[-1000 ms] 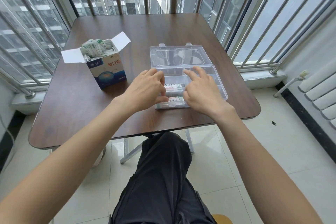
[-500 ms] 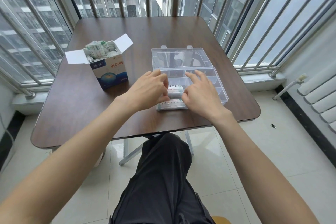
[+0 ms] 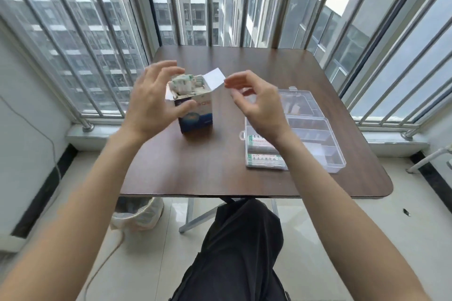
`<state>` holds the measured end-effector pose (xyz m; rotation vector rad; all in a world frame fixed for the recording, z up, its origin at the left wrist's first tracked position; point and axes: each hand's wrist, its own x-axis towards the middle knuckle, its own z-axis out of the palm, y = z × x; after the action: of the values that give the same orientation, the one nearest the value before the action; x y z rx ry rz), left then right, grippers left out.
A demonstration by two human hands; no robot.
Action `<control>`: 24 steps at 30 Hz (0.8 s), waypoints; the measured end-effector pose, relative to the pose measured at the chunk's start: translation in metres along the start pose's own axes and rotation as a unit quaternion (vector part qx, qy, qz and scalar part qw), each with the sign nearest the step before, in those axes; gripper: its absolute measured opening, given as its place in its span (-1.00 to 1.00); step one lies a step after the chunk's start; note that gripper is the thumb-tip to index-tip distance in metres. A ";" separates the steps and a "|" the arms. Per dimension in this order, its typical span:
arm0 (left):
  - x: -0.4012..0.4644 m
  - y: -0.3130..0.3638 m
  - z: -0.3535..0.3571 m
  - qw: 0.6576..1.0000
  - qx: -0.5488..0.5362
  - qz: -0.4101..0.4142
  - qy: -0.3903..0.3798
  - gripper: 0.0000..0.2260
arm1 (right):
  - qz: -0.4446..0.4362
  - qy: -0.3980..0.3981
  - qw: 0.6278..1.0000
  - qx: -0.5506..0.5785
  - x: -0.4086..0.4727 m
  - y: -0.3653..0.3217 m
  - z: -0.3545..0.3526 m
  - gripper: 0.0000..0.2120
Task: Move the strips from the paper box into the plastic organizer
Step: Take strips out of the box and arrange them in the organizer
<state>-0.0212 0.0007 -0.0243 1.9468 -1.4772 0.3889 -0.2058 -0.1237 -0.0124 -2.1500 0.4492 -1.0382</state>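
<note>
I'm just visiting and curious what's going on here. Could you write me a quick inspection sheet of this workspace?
Surface: brown table by barred windows.
Job's things: open paper box stuffed with strips; clear plastic organizer, lid open, with strips laid in its near-left compartments.
Clutter: nothing seen on the table.
Grippers: left hand open, fingers spread at the box; right hand loosely curled, holding nothing, beside the box flap.
Cables: a cord along the left wall and floor.
Surroundings: lined bin under the table, tiled floor, buildings outside.
</note>
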 end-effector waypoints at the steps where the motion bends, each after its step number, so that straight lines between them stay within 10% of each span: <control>1: 0.006 -0.009 -0.004 0.999 0.005 -0.038 -0.019 -0.38 | -0.014 -0.018 0.999 -0.026 0.017 0.001 0.010 -0.85; 9: 0.016 -0.043 0.021 0.962 -0.094 -0.213 -0.142 -0.25 | -0.025 -0.240 0.933 -0.268 0.104 0.013 0.085 -0.73; 24: 0.014 -0.044 0.022 0.968 -0.087 -0.203 -0.121 -0.30 | 0.006 -0.188 0.942 -0.277 0.103 0.021 0.068 -0.68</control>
<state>0.0215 -0.0178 -0.0469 2.1402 -1.1640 -0.1595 -0.0884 -0.1666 -0.0006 -2.7610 0.6195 -0.4969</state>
